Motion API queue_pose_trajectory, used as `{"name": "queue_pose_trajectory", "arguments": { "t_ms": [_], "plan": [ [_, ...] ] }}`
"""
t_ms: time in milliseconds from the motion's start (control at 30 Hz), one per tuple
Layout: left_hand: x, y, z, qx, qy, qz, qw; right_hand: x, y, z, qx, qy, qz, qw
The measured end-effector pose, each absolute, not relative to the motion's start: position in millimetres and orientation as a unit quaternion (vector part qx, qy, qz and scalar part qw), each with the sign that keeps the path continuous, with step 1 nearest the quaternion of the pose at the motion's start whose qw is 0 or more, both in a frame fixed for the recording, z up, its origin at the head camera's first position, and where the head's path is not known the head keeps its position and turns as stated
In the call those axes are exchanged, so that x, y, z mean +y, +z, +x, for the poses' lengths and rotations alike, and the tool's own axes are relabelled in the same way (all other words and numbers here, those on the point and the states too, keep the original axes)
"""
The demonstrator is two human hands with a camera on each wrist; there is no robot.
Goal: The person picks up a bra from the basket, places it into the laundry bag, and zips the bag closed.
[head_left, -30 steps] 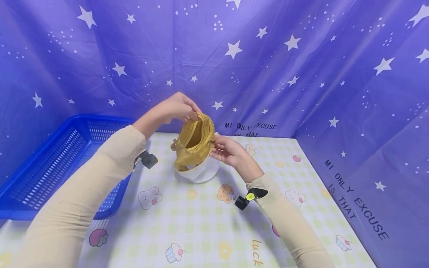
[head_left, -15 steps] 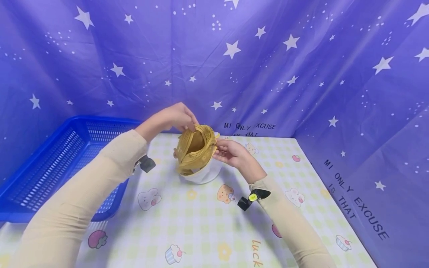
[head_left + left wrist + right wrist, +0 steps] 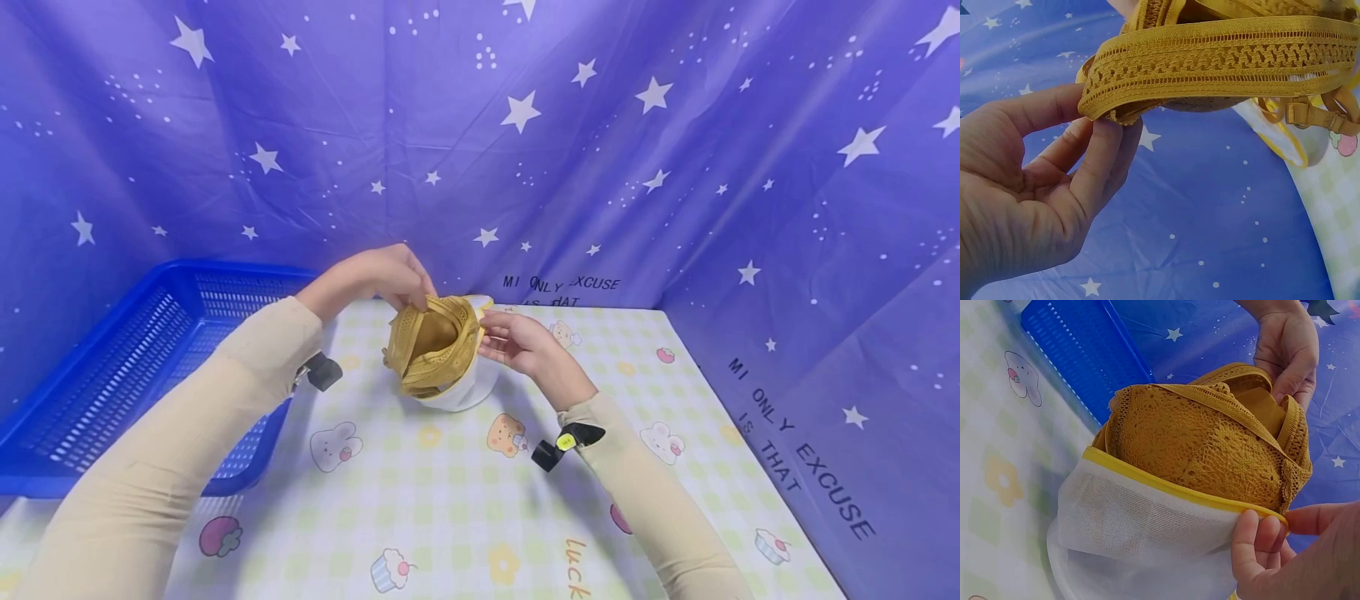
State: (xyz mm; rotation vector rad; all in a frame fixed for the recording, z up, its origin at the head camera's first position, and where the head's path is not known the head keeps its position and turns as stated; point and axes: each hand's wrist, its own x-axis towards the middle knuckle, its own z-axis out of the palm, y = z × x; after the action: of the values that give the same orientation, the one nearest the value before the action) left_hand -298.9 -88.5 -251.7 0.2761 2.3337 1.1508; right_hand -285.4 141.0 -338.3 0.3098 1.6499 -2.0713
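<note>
A mustard-yellow lace bra (image 3: 1197,437) sits partly inside a white mesh laundry bag (image 3: 1147,519) with a yellow-edged mouth. My left hand (image 3: 401,277) pinches the bra's lacy band (image 3: 1222,59) from above, at the far side. Between thumb and fingers, my right hand (image 3: 521,340) pinches the bag's yellow rim at its right side, seen closely in the right wrist view. In the left wrist view, an adjustable strap with a slider (image 3: 1300,112) hangs beside the band. The bag's lower part stands on the table, and the bra's part inside it is mostly hidden.
A blue perforated plastic basket (image 3: 157,275) stands at the left, beside the left forearm. The checked tablecloth (image 3: 450,500) with printed cartoons covers the table. A purple star-patterned curtain (image 3: 420,100) hangs behind and at the right.
My left hand has moved down, and the bra has sunk lower into the mesh bag with it. The right hand keeps its hold on the rim and has shifted only slightly.
</note>
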Motion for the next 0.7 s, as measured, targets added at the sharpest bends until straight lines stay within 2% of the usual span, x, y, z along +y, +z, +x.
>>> {"name": "queue_pose_trajectory", "arguments": {
  "t_ms": [433,700],
  "plan": [
    [-94.1,-219.7,-290.9,0.867,0.429,0.121,0.223,122.6,-328.8,-283.5,0.602,-0.752,0.014,0.269],
    [-90.6,-223.0,-286.5,0.869,0.433,0.116,0.211,119.7,-338.5,-284.4,0.582,-0.763,0.023,0.28]
  ]
}}
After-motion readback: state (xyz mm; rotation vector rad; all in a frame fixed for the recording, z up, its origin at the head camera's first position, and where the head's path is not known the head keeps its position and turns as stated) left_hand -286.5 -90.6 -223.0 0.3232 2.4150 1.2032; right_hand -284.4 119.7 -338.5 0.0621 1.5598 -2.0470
